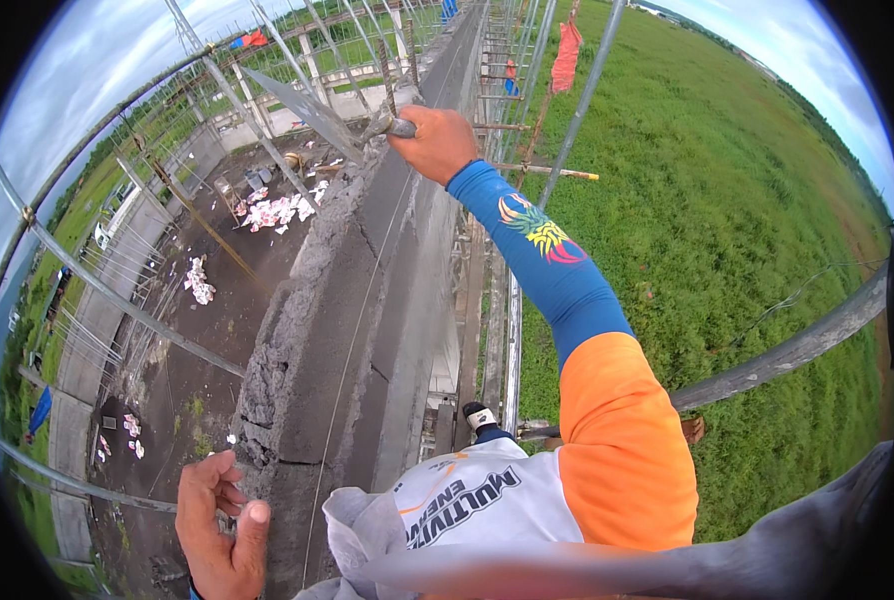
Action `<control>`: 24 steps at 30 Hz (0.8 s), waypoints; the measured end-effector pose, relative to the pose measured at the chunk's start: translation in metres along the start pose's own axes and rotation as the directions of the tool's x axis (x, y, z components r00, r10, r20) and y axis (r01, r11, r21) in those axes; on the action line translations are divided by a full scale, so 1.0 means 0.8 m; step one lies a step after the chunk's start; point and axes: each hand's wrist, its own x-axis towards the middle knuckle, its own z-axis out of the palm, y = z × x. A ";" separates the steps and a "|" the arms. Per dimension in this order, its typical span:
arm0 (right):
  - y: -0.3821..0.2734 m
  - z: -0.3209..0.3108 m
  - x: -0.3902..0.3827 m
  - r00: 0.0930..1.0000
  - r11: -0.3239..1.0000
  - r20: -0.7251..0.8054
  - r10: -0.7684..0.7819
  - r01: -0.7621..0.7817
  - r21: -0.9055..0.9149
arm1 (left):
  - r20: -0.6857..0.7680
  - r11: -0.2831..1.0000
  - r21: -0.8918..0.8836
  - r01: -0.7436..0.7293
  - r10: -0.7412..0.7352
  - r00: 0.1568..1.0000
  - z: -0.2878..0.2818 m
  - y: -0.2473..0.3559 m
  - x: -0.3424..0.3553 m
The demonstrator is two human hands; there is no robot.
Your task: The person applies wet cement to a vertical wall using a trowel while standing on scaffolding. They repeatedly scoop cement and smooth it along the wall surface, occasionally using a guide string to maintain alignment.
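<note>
A metal trowel (305, 112) juts past the left edge of the concrete wall (332, 370); probably light and stiff, best held by its handle (402, 128), which the right hand (441, 146) wraps. The left hand (225, 530), fingers parted, hangs beside the wall's near end.

Hidden, clipped and unresolved parts

Right hand (441, 148) covers most of the trowel handle (402, 128); finger undersides out of sight. Left hand (225, 525): wrist cut by the picture's lower edge; contact with the left edge of the concrete wall (322, 400) cannot be told. Wall's near end clipped. String (351, 350) too thin to follow toward the wall's far end. Beyond the wall's right edge, shoe (481, 415): leg mostly hidden by the shirt (542, 510). Grey shape (667, 570), lower right: blurred, kind unclear. Pale scraps (277, 211) beyond the wall's left edge: too small to identify.
</note>
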 end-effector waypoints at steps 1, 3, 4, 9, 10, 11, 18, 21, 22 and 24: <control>-0.008 0.014 0.011 1.000 0.999 -0.022 -0.002 0.003 0.040 | 0.082 0.991 -0.129 0.037 -0.026 0.996 0.021 0.017 0.021; -0.019 0.037 0.035 0.999 0.994 -0.040 -0.009 0.013 0.112 | 0.251 0.933 -0.316 0.171 -0.091 0.964 0.034 0.046 0.064; -0.019 0.044 0.048 0.997 0.988 -0.066 -0.028 0.038 0.148 | 0.343 0.891 -0.368 0.264 -0.133 0.930 0.024 0.059 0.081; 0.010 0.061 0.098 0.992 0.971 0.116 0.048 -0.074 0.229 | 0.152 0.921 -0.325 0.213 -0.172 0.973 -0.013 0.089 0.142; 0.020 0.061 0.103 0.975 0.961 0.209 0.076 -0.127 0.246 | 0.089 0.899 -0.405 0.168 -0.144 0.986 -0.021 0.092 0.142; 0.029 0.060 0.106 0.949 0.945 0.297 0.111 -0.193 0.265 | 0.051 0.910 -0.395 0.125 -0.115 0.992 -0.027 0.095 0.141; 0.079 -0.039 0.076 0.989 0.988 -0.138 0.052 -0.071 -0.134 | -0.066 0.963 -0.267 -0.034 0.016 0.998 -0.036 0.108 0.127; 0.086 -0.164 0.060 0.945 0.973 -0.327 -0.016 -0.060 -0.222 | -0.045 0.960 -0.255 -0.117 0.109 0.993 -0.026 0.111 0.132; 0.083 -0.203 0.055 0.909 0.977 -0.414 -0.049 -0.042 -0.208 | -0.042 0.955 -0.225 -0.194 0.190 0.981 -0.018 0.112 0.130; 0.075 -0.277 0.045 0.915 0.967 -0.402 0.022 -0.121 -0.223 | -0.021 0.924 -0.166 -0.346 0.347 0.938 -0.009 0.117 0.120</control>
